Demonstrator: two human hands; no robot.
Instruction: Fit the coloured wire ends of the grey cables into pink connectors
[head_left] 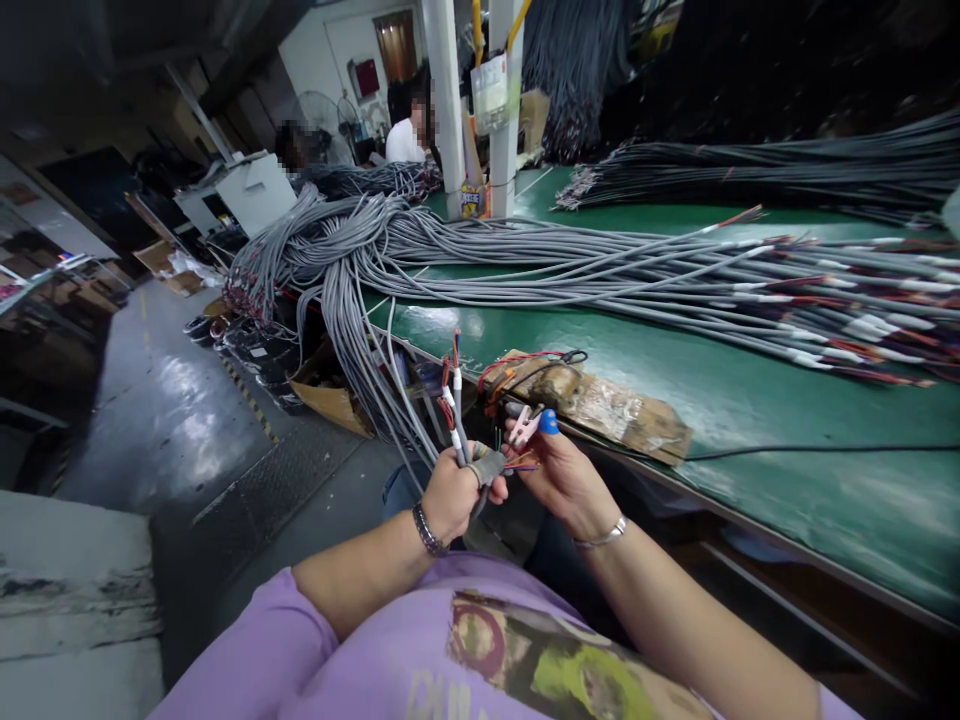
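Two hands (448,497), two bracelets (427,530)

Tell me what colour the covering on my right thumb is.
Blue; the covering on your right hand's thumb shows best in the head view.

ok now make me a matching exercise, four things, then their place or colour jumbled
1. flat glossy tabletop
2. long brown wooden block
3. small blue fingertip cover
4. dark metal link bracelet

A. on the right hand
B. by the tabletop's near edge
C. at the base of the left hand
D. green

Pairs: 1-D, 2-B, 3-A, 4-C
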